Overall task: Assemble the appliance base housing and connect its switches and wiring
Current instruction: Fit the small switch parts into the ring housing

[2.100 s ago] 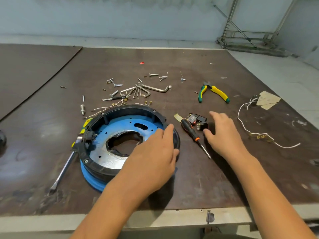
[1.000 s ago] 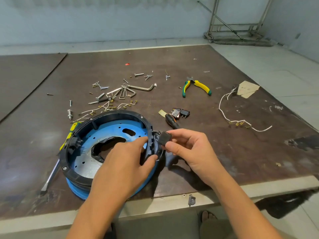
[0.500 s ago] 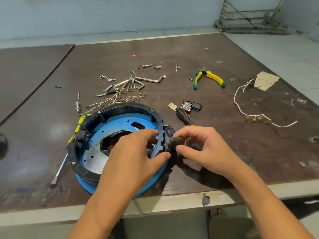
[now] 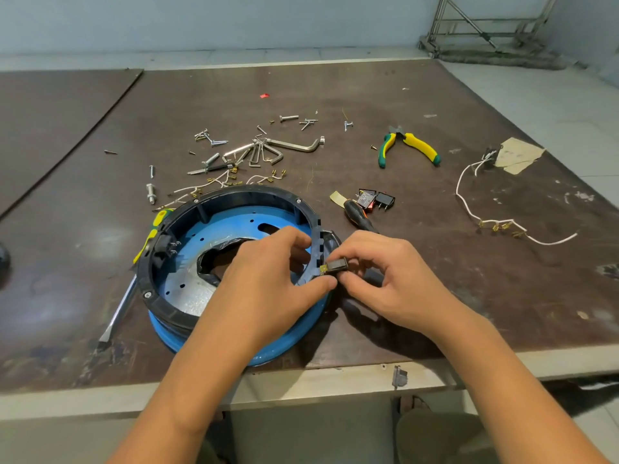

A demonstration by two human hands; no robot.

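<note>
The round base housing, a black ring on a blue plate, lies near the table's front edge. My left hand grips its right rim, fingers inside the ring and thumb outside. My right hand pinches a small black rocker switch with brass terminals right at the outside of that rim. One switch sits fitted in the ring's left wall. Two more black switches lie on the table behind my hands. White wires with brass terminals lie behind the housing.
A black-handled screwdriver lies by the spare switches. Yellow-green pliers lie farther back. Hex keys and several loose screws sit behind the housing. A white wire lead lies at right. A flat screwdriver blade pokes out left of the housing.
My right hand took one black switch from the pile and brought it to the housing's right rim. My left hand shifted from resting on the rim to gripping it.
</note>
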